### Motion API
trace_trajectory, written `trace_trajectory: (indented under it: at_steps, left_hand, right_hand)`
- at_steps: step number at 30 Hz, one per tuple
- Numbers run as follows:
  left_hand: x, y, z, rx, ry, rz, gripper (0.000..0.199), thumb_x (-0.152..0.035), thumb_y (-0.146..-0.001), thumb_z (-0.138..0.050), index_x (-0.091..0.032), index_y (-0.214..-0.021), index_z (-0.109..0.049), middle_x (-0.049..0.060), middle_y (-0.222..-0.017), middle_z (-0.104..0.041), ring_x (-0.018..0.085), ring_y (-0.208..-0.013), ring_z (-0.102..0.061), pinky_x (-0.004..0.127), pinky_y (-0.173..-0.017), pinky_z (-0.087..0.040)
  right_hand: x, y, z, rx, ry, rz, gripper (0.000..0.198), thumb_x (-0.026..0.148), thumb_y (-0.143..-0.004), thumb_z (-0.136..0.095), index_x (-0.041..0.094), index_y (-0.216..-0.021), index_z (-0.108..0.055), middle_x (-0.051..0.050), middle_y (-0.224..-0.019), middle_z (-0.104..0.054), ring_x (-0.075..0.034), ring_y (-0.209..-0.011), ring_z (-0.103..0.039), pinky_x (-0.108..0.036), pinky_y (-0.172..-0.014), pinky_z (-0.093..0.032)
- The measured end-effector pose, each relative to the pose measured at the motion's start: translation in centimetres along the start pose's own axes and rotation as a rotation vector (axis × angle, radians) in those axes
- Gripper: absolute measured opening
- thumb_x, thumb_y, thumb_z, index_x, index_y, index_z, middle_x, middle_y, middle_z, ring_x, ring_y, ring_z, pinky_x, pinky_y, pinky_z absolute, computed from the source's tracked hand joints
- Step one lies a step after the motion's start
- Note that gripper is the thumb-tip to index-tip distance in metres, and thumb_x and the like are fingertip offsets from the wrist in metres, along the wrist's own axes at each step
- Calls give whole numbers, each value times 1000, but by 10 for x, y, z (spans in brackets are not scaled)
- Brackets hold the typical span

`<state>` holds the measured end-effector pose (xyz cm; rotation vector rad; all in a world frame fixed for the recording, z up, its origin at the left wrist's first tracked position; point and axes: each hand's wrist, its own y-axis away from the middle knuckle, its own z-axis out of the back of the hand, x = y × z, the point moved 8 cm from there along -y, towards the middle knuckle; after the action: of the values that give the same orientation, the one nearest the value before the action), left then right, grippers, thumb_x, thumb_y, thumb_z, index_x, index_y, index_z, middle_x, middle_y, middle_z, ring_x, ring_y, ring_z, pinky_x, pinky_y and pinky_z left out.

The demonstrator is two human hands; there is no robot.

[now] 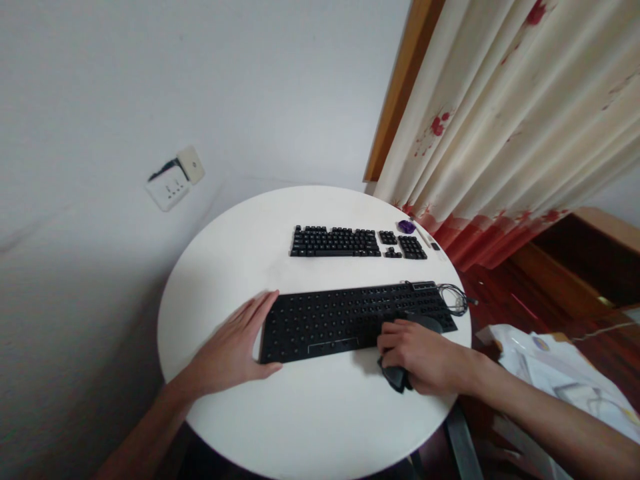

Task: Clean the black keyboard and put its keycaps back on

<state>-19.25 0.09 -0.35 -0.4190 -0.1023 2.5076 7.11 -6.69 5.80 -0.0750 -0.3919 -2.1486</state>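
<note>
A black keyboard with its keycaps off [325, 320] lies across the near middle of the white round table. At its left end is my left hand [237, 347], thumb at the front corner and fingers at the back corner, gripping the end between them. My right hand [415, 350] is closed around a dark grey and black handheld object [397, 379], over the right part of the keyboard. Fingers hide much of that object, so its kind is unclear. Behind the keyboard, the black keycaps [335, 242] lie in keyboard-like blocks.
A coiled black cable [454, 300] sits at the keyboard's right end, near the table edge. Farther back are a purple lump [406, 227] and a slim pale stick [423, 235]. Beyond the round table [300, 413] hang curtains [500, 120]; a white plastic bag [555, 373] is at right.
</note>
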Motion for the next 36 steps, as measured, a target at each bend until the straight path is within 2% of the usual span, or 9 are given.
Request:
trace_trajectory:
  at_steps: [3,7,9,16,21,24,29,33,36]
  left_hand:
    - [1,0,-1,9,-5,11,119,-52,-67,-75,-18,-158,-6,14,-161,-25,34,-145,-31,46,-119,-33]
    - [1,-1,0,5,1,9,120,-51,-67,-75,-19,-158,-5,14,-161,-25,35,-145,-32,47,-118,-34]
    - [0,-1,0,5,4,4,119,-51,-68,-75,-19,-158,-4,15,-161,-25,36,-145,-32,48,-118,-34]
    - [0,0,2,12,6,21,118,-48,-68,-76,-20,-158,-6,14,-162,-25,35,-145,-32,48,-119,-33]
    - [-2,-1,3,16,20,20,116,-47,-68,-76,-20,-158,-6,14,-161,-25,36,-145,-32,49,-118,-34]
    - [-2,-2,4,10,27,17,116,-47,-68,-76,-21,-158,-7,14,-161,-26,36,-144,-33,49,-118,-34]
    - [-1,-2,2,3,30,3,115,-47,-68,-76,-22,-158,-7,13,-161,-26,36,-144,-33,49,-118,-34]
    - [1,-2,2,-7,26,3,115,-47,-69,-75,-23,-158,-7,13,-160,-27,37,-143,-35,49,-117,-35]
    - [2,-2,2,-10,13,1,114,-47,-70,-74,-24,-158,-6,13,-160,-28,37,-142,-36,50,-117,-36]
  right_hand:
    - [-9,24,5,-3,-104,-38,12,9,-76,-59,19,-77,-65,-3,-89,-64,-20,-90,-53,-33,-81,-40]
    - [-45,35,20,-227,-3,-326,34,-2,-67,-53,17,-90,-70,-8,-99,-64,-24,-98,-52,-38,-88,-41]
    - [-49,29,22,-329,23,-401,43,-3,-65,-52,16,-99,-70,-9,-106,-63,-25,-102,-51,-39,-91,-41]
    - [-15,-4,2,-321,-39,-202,51,0,-73,-54,22,-116,-68,-8,-125,-59,-25,-111,-50,-39,-91,-42]
    - [-58,45,-11,-274,27,-457,53,-4,-66,-51,23,-105,-74,-8,-111,-63,-26,-103,-54,-39,-87,-44]
    - [-89,91,-23,-265,46,-564,65,-5,-60,-48,24,-112,-74,-8,-114,-63,-24,-104,-55,-38,-91,-45]
    - [-122,154,-25,-297,167,-767,56,-3,-65,-49,24,-105,-77,-9,-111,-66,-26,-105,-56,-40,-94,-45]
    - [-117,155,-16,-417,170,-818,58,-2,-65,-49,21,-114,-73,-10,-117,-65,-27,-109,-54,-41,-96,-46]
    - [-109,135,-20,-424,75,-708,67,-3,-61,-48,21,-119,-70,-8,-124,-62,-25,-114,-53,-39,-100,-44]
